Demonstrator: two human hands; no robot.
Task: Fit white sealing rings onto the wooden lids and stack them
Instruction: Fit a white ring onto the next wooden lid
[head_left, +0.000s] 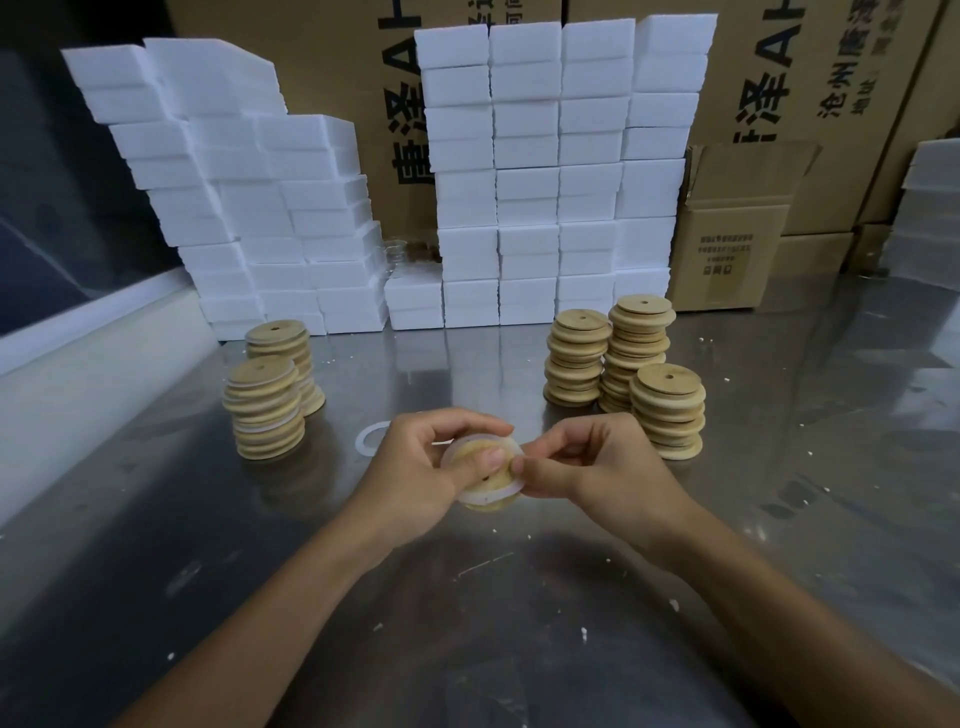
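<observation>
A shiny grey metal tabletop (519, 597) fills the lower view, speckled with small white crumbs. Along its far edge stand tall brown cardboard cartons printed with black characters (779, 104), and in front of them two walls of white rectangular foam blocks (556, 171), one stepped on the left, one taller in the middle. A smaller open brown cardboard box (727, 244) sits to the right of the foam. On the table's right side stand three touching stacks of plain round wooden lids (623, 364), each lid with a small centre hole. On the left side stand two touching stacks of round wooden lids with white rings showing between them (270, 395). Near the middle, just above the tabletop, two bare forearms reach in and meet. The left hand (415, 478) grips one round wooden lid (485, 467), fingers curled behind it and thumb pressed on its face. The right hand (582, 462) pinches the thin white sealing ring (491, 496) at the lid's right rim. A loose white ring (371, 439) lies flat on the table just behind the left hand.
</observation>
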